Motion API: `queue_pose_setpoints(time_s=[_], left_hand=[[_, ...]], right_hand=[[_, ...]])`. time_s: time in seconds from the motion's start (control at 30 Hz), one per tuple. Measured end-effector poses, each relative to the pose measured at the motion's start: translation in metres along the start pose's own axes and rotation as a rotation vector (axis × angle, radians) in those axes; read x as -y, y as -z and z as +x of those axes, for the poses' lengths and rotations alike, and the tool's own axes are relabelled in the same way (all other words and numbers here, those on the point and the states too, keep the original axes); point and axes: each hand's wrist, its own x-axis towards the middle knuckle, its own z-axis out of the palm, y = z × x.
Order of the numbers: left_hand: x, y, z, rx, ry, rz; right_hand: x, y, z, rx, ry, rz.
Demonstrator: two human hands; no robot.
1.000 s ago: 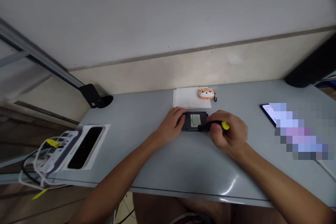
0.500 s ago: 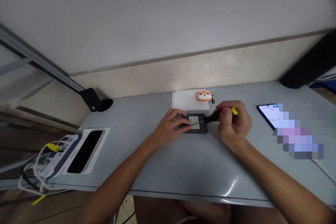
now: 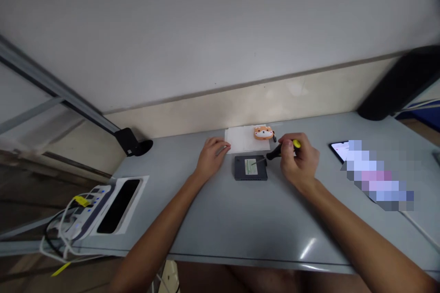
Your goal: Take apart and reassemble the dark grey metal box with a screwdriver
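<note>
In the head view a flat dark grey box (image 3: pixel 242 172) with a pale label (image 3: pixel 248 166) lies on the desk between my hands. My right hand (image 3: pixel 299 160) is closed around the black and yellow handle of a screwdriver (image 3: pixel 274 152). Its thin shaft points left across the box's label; whether the tip touches is unclear. To the left of the box, apart from it, my left hand (image 3: pixel 212 158) has its thumb and finger pressed together by the edge of a white paper sheet (image 3: pixel 239 140). Anything between those fingertips is too small to make out.
An orange animal-face case (image 3: pixel 263 133) sits on the paper. At left lie a dark-screened phone (image 3: pixel 120 206) and a power strip (image 3: pixel 92 219) with tangled cables. A lit, partly blurred phone (image 3: pixel 340 149) is at right. A black cylinder (image 3: pixel 388 91) stands behind it.
My left hand has come off the box and moved left towards the paper. My right hand still grips the screwdriver over the box. The whole view has shifted slightly.
</note>
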Motion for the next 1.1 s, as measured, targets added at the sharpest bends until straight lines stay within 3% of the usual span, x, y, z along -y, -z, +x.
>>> queue_pose_setpoints(time_s=[0.13, 0.3, 0.5, 0.63, 0.83, 0.97, 1.1], left_hand=[[0.01, -0.01, 0.018, 0.074, 0.051, 0.014], [0.01, -0.018, 0.026, 0.176, 0.016, 0.033], [0.011, -0.012, 0.017, 0.211, -0.022, 0.021], [-0.006, 0.002, -0.001, 0.194, -0.002, -0.055], [-0.038, 0.011, -0.021, 0.524, -0.022, -0.28], [-0.035, 0.016, -0.02, 0.568, -0.009, -0.367], [-0.03, 0.025, -0.019, 0.692, 0.008, -0.492]], right_hand=[[-0.006, 0.001, 0.003, -0.017, 0.001, 0.003], [-0.01, 0.002, 0.003, -0.018, -0.024, -0.012], [-0.014, 0.002, 0.003, -0.028, -0.055, -0.024], [-0.015, 0.002, 0.004, -0.014, -0.116, -0.064], [-0.016, 0.003, 0.005, -0.018, -0.106, -0.077], [-0.017, 0.004, 0.005, -0.033, -0.123, -0.109], [-0.017, 0.004, 0.006, -0.055, -0.117, -0.101]])
